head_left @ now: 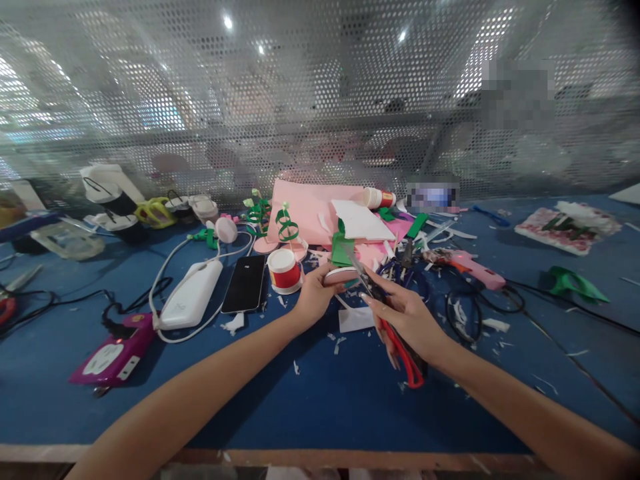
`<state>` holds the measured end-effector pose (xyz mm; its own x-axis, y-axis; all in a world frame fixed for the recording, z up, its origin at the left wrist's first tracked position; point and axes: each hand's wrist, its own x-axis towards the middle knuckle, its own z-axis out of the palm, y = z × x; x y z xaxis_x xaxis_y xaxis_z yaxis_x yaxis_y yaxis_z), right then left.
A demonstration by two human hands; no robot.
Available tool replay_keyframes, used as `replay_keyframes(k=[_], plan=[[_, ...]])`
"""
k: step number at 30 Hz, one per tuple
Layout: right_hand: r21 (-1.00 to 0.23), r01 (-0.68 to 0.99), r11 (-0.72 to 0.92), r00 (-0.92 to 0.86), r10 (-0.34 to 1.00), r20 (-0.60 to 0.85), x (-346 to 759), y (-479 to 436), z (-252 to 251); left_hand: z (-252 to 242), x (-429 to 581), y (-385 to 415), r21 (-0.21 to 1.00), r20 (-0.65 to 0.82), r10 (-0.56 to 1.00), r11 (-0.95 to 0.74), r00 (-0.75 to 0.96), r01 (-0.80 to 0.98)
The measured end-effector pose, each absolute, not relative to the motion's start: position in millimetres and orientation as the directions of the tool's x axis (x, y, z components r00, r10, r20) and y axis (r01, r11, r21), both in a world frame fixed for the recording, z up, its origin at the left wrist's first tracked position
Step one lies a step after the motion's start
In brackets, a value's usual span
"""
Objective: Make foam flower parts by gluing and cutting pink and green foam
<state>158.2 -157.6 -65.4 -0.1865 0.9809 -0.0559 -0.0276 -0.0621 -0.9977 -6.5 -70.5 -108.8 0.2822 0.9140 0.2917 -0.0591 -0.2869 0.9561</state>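
Down at the near edge of the blue table (280,413), two bare forearms come in, the left slanting up to the right, the right slanting up to the left, and the hands nearly meet mid-table. Here's the right hand (405,320), back of it uppermost, fingers curled and closed round the scissors (371,288). Their red handle hangs toward the person, the blades point away and leftward, so the long axis runs diagonally, near right to far left. Whether the blades are parted, I can't tell.

Just left, the left hand (316,297) reaches out, thumb and fingers pinching a round pale piece (343,276), its flat face up, the oval lying lengthwise left to right. The blades sit right by its right edge; contact is unclear.

Left of that, a black phone (244,285) and a red-and-white cup (284,270). Beyond the hands, green paper (343,251), then a white sheet (363,221) over a large pink sheet (310,207), and behind everything, the perforated panel (320,127).
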Motion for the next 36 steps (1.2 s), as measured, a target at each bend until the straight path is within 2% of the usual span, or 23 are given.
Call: replay_keyframes(k=[3, 8, 15, 22, 28, 36], plan=[[-0.997, -0.035, -0.063, -0.193, 0.980, -0.055, 157.8, -158.2, -65.4, -110.0, -6.8, -70.6, 0.943, 0.322, 0.906, -0.332, 0.274, -0.012], [-0.998, -0.015, -0.062, -0.203, 0.977, -0.058, 156.6, -159.7, -65.3, -111.4, -7.2, -71.5, 0.953, 0.303, 0.916, -0.298, 0.263, -0.059], [-0.998, -0.008, -0.064, -0.197, 0.979, -0.061, 156.7, -161.2, -64.3, -106.0, -7.2, -76.6, 0.905, 0.378, 0.896, -0.411, 0.233, 0.111], [-0.997, -0.026, -0.076, -0.209, 0.976, -0.069, 156.6, -160.3, -62.6, -100.0, -5.8, -80.8, 0.877, 0.408, 0.875, -0.455, 0.261, 0.156], [-0.997, -0.013, -0.078, -0.204, 0.976, -0.074, 156.2, -158.1, -66.2, -102.5, -5.8, -78.0, 0.896, 0.395, 0.892, -0.426, 0.218, 0.121], [-0.998, -0.025, -0.065, -0.217, 0.974, -0.058, 157.6, -159.0, -65.2, -98.0, -5.0, -85.1, 0.847, 0.420, 0.874, -0.475, 0.246, 0.241]])
